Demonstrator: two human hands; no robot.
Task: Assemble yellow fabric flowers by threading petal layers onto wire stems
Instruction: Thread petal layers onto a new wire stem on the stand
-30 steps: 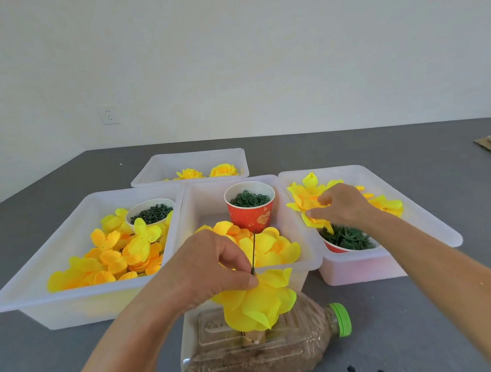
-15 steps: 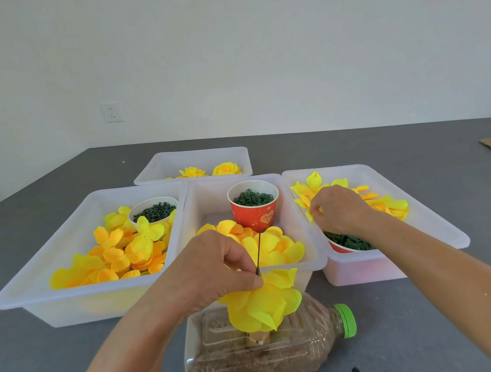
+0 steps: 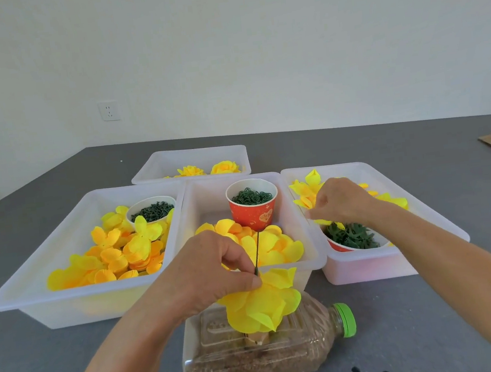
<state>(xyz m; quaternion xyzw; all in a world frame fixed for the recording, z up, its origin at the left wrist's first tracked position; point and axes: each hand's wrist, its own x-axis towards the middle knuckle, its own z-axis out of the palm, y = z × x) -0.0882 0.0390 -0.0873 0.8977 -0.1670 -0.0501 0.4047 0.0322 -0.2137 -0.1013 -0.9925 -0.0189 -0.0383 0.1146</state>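
A thin green wire stem (image 3: 257,251) stands upright from a sand-filled plastic bottle (image 3: 257,352) lying on its side. Yellow petal layers (image 3: 263,303) sit threaded low on the stem. My left hand (image 3: 208,269) pinches the stem just above those petals. My right hand (image 3: 341,202) reaches into the right tray (image 3: 417,197), fingers curled over a bright yellow petal piece (image 3: 306,194). Whether it holds that piece is unclear.
The left tray (image 3: 47,260) holds orange-yellow petals and a white bowl of green rings (image 3: 152,211). The middle tray (image 3: 311,239) holds petals and a red cup of rings (image 3: 253,206). A red cup of green leaves (image 3: 351,236) sits in the right tray. The far tray (image 3: 189,158) holds finished flowers.
My right hand has shifted slightly back and left over the yellow petals in the right tray. My left hand keeps its pinch on the stem.
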